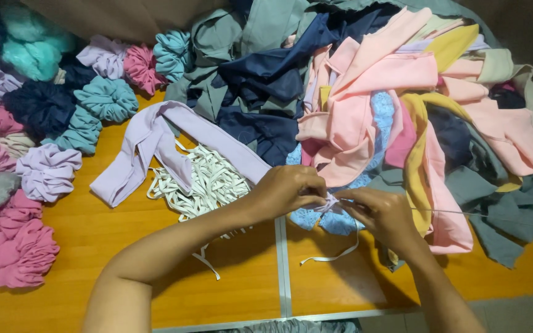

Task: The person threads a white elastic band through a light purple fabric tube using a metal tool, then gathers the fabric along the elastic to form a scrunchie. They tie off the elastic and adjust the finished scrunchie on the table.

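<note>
Two bare hands meet over an orange wooden table (124,246), the fingers of both pinched shut on the end of a long lilac fabric strip (155,139). The left hand (285,191) curls its fingers (306,182) tightly round the gathered tip of the strip, while the right hand (380,213) nips the same bunched end between thumb and fingertips (348,203), the two hands almost touching. A narrow white elastic band (334,254) hangs down from that pinch in a loose loop onto the table, ending near the metal seam between the two table panels.

The lilac strip runs from the hands up and to the left, folds over, and drops back toward the table edge, lying partly across a tangled heap of white elastic (208,182) (flat, ribbon-like lengths). Under the hands lies a light blue patterned cloth (322,219). Behind them rises a large pile of fabric offcuts (402,92) in pink, navy, grey-green and mustard. Along the left side sit finished gathered scrunchies (50,169) in lilac, teal, pink and navy, well apart from the hands.
</note>
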